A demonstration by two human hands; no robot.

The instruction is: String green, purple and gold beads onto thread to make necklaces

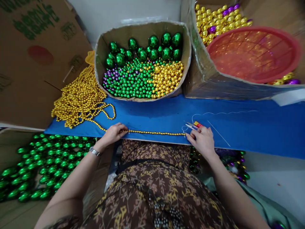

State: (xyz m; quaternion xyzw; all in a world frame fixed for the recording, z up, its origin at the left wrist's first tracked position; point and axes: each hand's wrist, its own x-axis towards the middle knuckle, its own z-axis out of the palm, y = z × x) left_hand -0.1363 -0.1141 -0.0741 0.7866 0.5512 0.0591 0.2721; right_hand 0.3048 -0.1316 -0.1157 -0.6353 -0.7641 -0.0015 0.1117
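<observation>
Two bare hands, left hand and right hand. One thin strand of shiny gold round beads, pulled straight between them along near edge of blue-covered table. One pair of small silver pointed metal scissors, in right hand. One heap of gold bead strands, far left. One red plastic basket, upper right. Both forearms reach forward, palms down, hands well apart. Left grip: fingers together, pinched on strand. Right grip: closed round scissors, thumb at strand's right end.
</observation>
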